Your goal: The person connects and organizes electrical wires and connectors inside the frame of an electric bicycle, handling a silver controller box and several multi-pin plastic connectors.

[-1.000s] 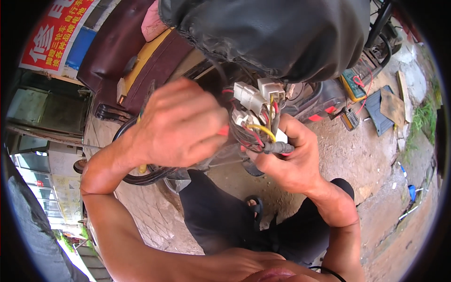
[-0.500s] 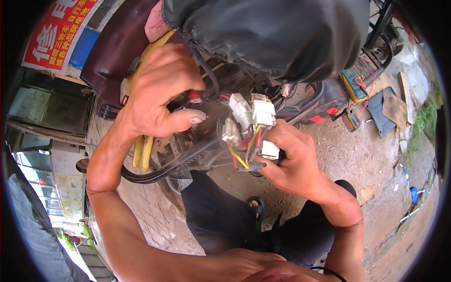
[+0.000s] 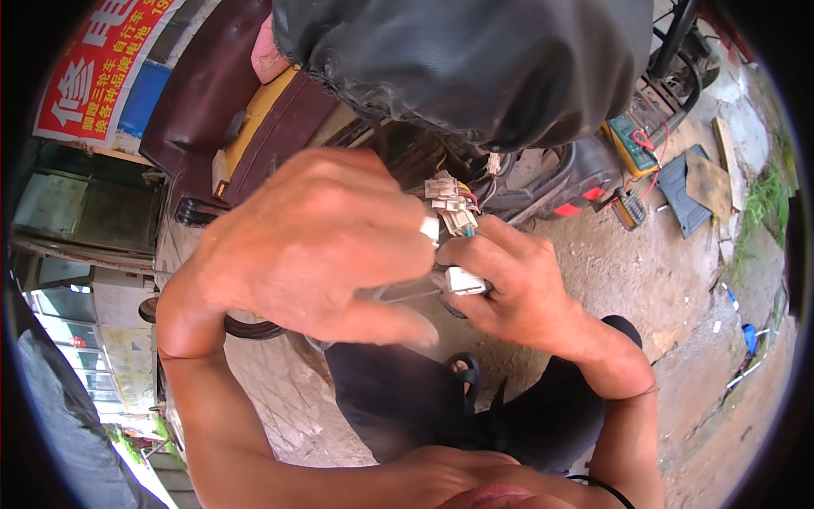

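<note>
My right hand (image 3: 519, 270) grips a bundle of wires with white plastic plug connectors. One connector (image 3: 465, 280) juts out between its thumb and fingers, and several others (image 3: 451, 202) stand above the index finger with thin coloured wires. Close by on the left is my left hand (image 3: 309, 246), slightly blurred, thumb apart from its bent fingers. Its fingertips reach the bundle beside a small white piece (image 3: 431, 227); whether they touch it I cannot tell. Part of the wiring and the frame below is hidden behind this hand.
A black padded cover (image 3: 475, 68) bulges over the vehicle at the top. To the left stands a maroon seat (image 3: 191, 110) with a yellow strip. At right, a multimeter (image 3: 632, 146) with red leads rests near a dark mat (image 3: 682, 199) on the rough ground.
My left hand has moved right and down toward the connectors, covering some of them. In my right hand the bundle has turned, showing the connectors from another side.
</note>
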A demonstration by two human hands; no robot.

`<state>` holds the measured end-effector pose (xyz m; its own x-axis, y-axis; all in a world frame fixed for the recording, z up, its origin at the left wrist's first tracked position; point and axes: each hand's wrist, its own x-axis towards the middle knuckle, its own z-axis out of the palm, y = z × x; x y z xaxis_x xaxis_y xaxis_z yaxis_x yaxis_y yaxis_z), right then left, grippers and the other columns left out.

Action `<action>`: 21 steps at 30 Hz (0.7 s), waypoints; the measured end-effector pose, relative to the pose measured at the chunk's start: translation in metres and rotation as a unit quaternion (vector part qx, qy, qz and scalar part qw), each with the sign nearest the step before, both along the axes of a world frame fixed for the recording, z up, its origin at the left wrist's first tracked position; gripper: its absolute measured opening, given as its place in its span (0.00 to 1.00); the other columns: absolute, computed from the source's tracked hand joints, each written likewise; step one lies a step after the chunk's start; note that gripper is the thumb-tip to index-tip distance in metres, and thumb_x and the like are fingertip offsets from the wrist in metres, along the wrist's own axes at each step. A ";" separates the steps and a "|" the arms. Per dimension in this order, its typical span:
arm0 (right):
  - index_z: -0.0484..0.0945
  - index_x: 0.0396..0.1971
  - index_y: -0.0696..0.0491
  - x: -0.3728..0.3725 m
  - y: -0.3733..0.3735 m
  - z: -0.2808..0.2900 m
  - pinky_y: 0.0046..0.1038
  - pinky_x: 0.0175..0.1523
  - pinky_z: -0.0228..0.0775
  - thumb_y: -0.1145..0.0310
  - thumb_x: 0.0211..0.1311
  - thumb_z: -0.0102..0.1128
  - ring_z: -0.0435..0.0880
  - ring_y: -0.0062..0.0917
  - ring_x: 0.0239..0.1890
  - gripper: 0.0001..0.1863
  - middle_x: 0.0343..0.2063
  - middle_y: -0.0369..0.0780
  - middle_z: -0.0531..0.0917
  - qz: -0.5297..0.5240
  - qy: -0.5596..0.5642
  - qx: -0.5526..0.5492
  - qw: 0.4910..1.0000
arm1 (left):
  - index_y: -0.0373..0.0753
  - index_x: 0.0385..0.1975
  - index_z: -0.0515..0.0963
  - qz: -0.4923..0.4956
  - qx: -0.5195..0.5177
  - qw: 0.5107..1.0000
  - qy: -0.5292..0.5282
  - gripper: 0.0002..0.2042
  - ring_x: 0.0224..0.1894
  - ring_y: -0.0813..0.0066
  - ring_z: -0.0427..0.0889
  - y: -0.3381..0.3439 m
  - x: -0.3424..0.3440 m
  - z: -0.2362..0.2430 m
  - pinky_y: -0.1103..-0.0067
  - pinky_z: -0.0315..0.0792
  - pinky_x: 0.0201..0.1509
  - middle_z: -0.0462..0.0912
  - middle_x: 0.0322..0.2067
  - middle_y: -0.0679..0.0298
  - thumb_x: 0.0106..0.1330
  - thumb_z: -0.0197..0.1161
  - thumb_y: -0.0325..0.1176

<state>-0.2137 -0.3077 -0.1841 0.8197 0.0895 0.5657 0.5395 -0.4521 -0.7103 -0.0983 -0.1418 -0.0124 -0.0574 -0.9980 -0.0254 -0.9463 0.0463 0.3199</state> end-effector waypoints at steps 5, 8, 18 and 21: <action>0.86 0.51 0.52 0.008 -0.008 -0.008 0.30 0.35 0.80 0.78 0.45 0.70 0.88 0.33 0.31 0.26 0.39 0.42 0.86 0.041 -0.077 0.107 0.990 | 0.40 0.23 0.74 0.068 0.081 0.988 -0.116 0.19 0.23 0.52 0.76 0.016 0.021 0.008 0.63 0.66 0.27 0.71 0.18 0.60 0.50 0.79 0.45; 0.86 0.48 0.57 0.015 -0.014 -0.014 0.27 0.39 0.80 0.79 0.51 0.70 0.89 0.29 0.33 0.20 0.37 0.43 0.88 0.034 -0.101 0.154 0.982 | 0.42 0.23 0.76 0.116 0.128 0.976 -0.134 0.16 0.25 0.51 0.78 0.024 0.024 0.004 0.61 0.66 0.28 0.74 0.18 0.59 0.52 0.78 0.42; 0.84 0.42 0.57 0.010 -0.019 -0.006 0.22 0.38 0.70 0.74 0.57 0.75 0.78 0.14 0.34 0.13 0.33 0.36 0.82 -0.026 0.127 0.261 0.957 | 0.39 0.32 0.81 0.151 -0.013 0.974 -0.171 0.12 0.29 0.55 0.81 0.014 0.016 -0.011 0.64 0.73 0.32 0.80 0.26 0.59 0.53 0.77 0.34; 0.84 0.39 0.57 0.011 -0.022 -0.005 0.23 0.36 0.70 0.72 0.57 0.75 0.77 0.15 0.30 0.12 0.28 0.36 0.82 -0.044 0.149 0.250 0.956 | 0.38 0.37 0.84 0.144 -0.033 0.973 -0.177 0.14 0.33 0.56 0.83 0.011 0.016 -0.015 0.65 0.76 0.36 0.83 0.31 0.60 0.53 0.78 0.32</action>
